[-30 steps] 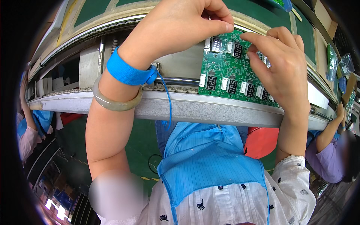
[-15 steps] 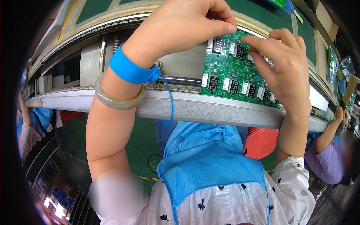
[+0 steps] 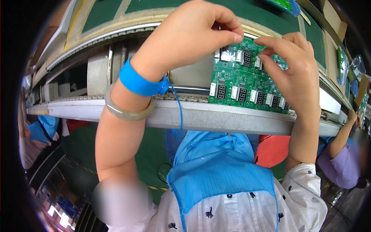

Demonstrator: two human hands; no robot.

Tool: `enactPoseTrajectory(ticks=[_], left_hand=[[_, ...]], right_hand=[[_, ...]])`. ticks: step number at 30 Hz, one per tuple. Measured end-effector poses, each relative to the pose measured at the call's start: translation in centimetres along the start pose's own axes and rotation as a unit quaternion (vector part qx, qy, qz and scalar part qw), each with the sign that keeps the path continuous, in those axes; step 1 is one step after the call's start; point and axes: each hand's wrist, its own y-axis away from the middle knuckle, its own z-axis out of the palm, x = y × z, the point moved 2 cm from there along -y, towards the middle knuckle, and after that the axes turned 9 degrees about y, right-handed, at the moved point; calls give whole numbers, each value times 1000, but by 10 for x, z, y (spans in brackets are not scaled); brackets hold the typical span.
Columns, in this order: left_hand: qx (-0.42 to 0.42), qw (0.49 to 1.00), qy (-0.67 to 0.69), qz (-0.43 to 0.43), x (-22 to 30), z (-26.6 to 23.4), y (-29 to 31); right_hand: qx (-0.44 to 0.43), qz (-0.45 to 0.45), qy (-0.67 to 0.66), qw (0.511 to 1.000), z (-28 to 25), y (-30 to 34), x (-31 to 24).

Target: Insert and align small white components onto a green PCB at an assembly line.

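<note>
A green circuit board panel (image 3: pixel 228 79) with rows of small black digit displays and white connectors lies across the rails. Over its far edge is my left hand (image 3: pixel 216 29), thumb and fingers drawn together in a pinch; whatever they hold is hidden. My right hand (image 3: pixel 291 62) hovers above the right part of the panel, thumb and index fingertip apart. Beside that thumb tip shows a small bright green piece (image 3: pixel 254 58); I cannot tell if it is touched or held. A blue wrist strap (image 3: pixel 141 79) with a cord circles my left wrist.
The metal front rail (image 3: pixel 216 118) runs between me and the panel. At the far right is a blue tray (image 3: pixel 295 8) with small green pieces. Another person in a purple sleeve (image 3: pixel 340 162) works at the right; a further person is at the left edge.
The view has shifted slightly, so board and rails sit a little lower. Both hands stay over the panel's far part. The bright green piece now shows by my right thumb.
</note>
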Motion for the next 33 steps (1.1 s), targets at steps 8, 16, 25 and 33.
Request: enactPoseTrajectory(ticks=[8,16,25,33], left_hand=[[-4,995,-103,16,5,6,0],[-11,971,-234,54,17,14,2],[25,967,-248,44,22,33,1],[24,950,-304,66,22,35,4]], right_hand=[[41,106,-49,992,-6,2,20],[56,104,-63,991,-9,9,35],[47,114,-119,985,-30,12,34],[63,93,-132,985,-27,15,37]])
